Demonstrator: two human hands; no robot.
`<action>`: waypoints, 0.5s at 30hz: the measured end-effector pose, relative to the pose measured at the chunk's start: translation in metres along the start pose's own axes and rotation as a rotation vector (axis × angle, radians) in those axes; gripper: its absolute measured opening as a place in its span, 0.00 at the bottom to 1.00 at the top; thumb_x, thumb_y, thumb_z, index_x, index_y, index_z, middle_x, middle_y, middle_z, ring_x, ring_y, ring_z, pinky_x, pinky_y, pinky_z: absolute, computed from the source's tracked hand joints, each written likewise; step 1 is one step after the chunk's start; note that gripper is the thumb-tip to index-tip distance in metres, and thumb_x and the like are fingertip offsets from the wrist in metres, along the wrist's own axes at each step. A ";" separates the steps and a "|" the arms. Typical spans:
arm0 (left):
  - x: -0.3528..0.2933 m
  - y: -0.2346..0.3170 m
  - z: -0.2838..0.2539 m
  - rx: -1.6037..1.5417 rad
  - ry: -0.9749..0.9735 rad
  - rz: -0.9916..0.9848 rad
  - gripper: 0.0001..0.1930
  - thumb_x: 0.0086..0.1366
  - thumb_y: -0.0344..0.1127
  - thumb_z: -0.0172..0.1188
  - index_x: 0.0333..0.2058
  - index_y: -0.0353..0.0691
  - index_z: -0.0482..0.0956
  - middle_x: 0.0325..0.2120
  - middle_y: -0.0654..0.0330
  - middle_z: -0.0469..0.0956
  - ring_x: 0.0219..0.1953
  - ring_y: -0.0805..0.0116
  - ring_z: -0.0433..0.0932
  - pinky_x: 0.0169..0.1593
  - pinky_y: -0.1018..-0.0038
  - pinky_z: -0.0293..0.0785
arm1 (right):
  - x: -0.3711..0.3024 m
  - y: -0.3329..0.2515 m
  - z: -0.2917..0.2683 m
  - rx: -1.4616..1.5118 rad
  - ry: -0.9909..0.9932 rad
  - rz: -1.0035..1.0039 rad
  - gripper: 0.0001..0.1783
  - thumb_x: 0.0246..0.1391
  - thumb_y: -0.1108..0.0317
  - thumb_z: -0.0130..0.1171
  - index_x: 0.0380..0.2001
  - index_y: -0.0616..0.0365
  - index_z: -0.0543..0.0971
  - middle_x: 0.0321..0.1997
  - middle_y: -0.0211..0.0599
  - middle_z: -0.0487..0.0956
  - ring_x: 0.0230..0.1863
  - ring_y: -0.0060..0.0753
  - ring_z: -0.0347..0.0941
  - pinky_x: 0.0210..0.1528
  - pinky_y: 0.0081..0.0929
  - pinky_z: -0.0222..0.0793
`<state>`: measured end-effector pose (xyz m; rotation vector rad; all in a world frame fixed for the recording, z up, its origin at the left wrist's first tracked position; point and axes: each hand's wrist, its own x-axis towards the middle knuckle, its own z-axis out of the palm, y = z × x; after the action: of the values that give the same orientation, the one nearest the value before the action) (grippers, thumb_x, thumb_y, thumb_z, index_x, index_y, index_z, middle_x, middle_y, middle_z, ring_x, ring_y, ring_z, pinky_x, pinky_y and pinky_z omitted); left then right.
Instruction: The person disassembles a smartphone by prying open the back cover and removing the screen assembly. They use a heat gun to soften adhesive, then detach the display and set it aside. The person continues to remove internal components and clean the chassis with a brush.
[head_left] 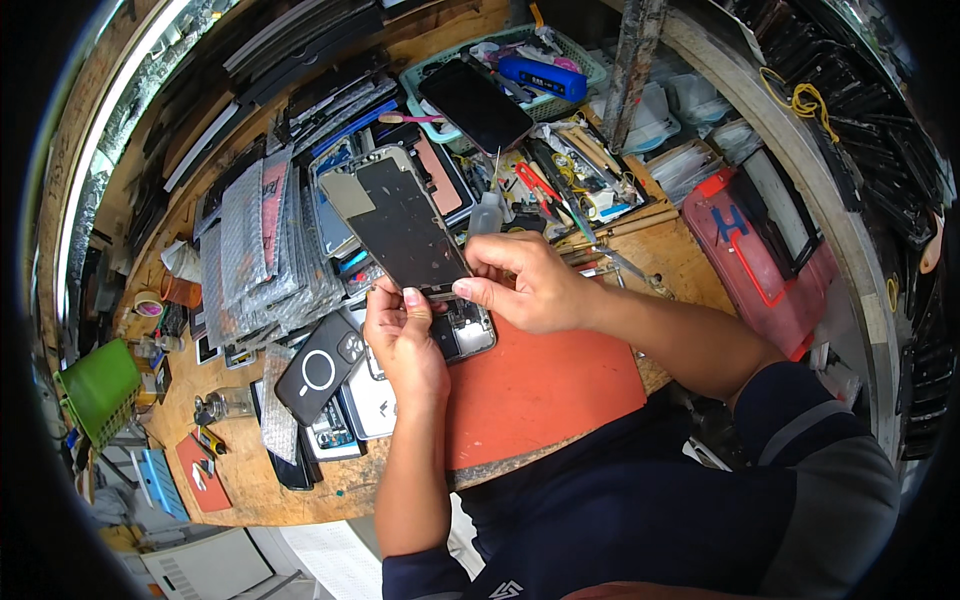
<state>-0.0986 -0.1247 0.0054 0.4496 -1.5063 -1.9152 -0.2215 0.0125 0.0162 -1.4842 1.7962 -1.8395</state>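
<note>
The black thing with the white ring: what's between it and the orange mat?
In the head view, a white flat panel, then the left hand and forearm, lie between them.

Head fisheye: left of a head-worn pair, looking down and forward
Worktop (260,495): seen slantwise from above
Left grip (405,335) and right grip (528,285): near the lens, mid-frame
Rim: dark, straight edges bowing
</note>
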 end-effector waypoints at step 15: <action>-0.005 0.000 0.005 0.302 -0.107 0.045 0.07 0.78 0.32 0.58 0.47 0.34 0.77 0.36 0.67 0.79 0.34 0.81 0.74 0.40 0.80 0.73 | 0.007 0.021 -0.008 0.342 0.265 0.255 0.12 0.72 0.68 0.60 0.33 0.58 0.72 0.25 0.18 0.68 0.26 0.08 0.60 0.25 0.19 0.57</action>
<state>-0.0981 -0.1173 0.0061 0.4466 -1.8709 -1.7056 -0.2412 0.0073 0.0047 -0.8846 1.5756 -2.1472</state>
